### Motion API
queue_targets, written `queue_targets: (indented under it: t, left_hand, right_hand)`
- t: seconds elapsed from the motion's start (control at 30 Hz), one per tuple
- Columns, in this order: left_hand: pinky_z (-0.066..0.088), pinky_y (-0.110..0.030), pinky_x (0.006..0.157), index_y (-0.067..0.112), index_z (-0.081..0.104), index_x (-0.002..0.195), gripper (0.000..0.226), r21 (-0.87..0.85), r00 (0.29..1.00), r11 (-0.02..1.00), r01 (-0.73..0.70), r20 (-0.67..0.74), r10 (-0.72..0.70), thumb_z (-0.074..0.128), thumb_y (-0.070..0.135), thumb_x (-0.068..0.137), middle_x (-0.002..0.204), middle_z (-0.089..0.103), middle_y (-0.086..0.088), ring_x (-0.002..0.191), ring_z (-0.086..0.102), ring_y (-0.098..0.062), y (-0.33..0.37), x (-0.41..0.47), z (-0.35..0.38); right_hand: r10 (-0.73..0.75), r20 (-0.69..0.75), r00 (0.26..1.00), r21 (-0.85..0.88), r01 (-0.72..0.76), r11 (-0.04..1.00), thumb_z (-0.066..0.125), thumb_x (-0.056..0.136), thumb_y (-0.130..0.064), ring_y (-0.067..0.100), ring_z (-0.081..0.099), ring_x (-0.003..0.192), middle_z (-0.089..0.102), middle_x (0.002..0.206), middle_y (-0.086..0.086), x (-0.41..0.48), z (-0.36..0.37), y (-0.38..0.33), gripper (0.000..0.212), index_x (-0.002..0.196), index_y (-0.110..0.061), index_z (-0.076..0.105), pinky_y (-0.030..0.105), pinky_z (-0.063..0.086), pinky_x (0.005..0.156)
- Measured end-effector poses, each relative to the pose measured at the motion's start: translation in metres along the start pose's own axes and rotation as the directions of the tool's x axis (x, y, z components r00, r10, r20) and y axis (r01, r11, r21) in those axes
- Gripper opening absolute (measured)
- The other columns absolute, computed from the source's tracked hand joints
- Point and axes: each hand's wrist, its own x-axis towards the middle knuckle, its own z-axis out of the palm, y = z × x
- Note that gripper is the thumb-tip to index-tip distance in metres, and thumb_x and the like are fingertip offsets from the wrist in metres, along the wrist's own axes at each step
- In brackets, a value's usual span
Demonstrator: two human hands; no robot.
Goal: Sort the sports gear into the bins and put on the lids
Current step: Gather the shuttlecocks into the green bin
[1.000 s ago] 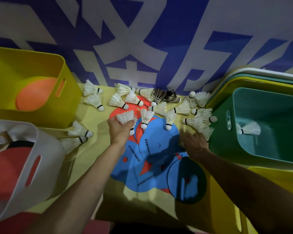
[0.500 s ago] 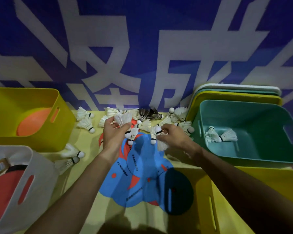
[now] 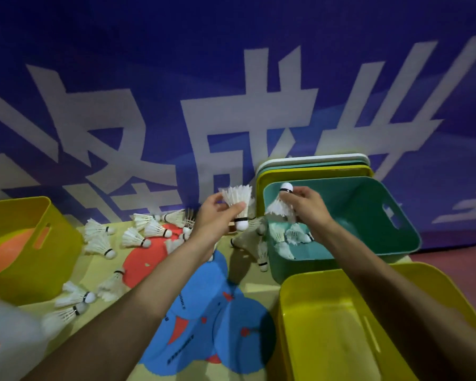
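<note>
White shuttlecocks (image 3: 238,202) (image 3: 279,208) aloft in both hands (image 3: 215,219) (image 3: 307,206)

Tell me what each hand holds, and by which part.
Left hand pinches a shuttlecock by its lower feathers, cork down. Right hand pinches another shuttlecock just under its cork, cork up.

A blue banner (image 3: 231,64) with large white characters hangs behind the yellow tabletop (image 3: 94,273).
</note>
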Motion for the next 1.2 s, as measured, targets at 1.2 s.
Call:
queue_targets:
  t: [1.2]
  left_hand:
    - [0.050, -0.016, 0.071, 0.009, 0.068, 0.104, 0.019, 0.025, 0.987, 0.998, 0.065, -0.151, -0.060, 0.062, 0.005, 0.086, 0.095, 0.072, -0.010, 0.082, 0.067, -0.017, -0.024, -0.010, -0.119]
  right_hand:
    - [-0.029, 0.259, 0.966, -0.229, 0.091, 0.969, 0.060, 0.089, -0.009, 0.020, 0.060, 0.077, 0.063, 0.079, 0.003, -0.012, 0.130, -0.004, 0.013, 0.101, -0.011, 0.062, 0.032, 0.050, 0.067]
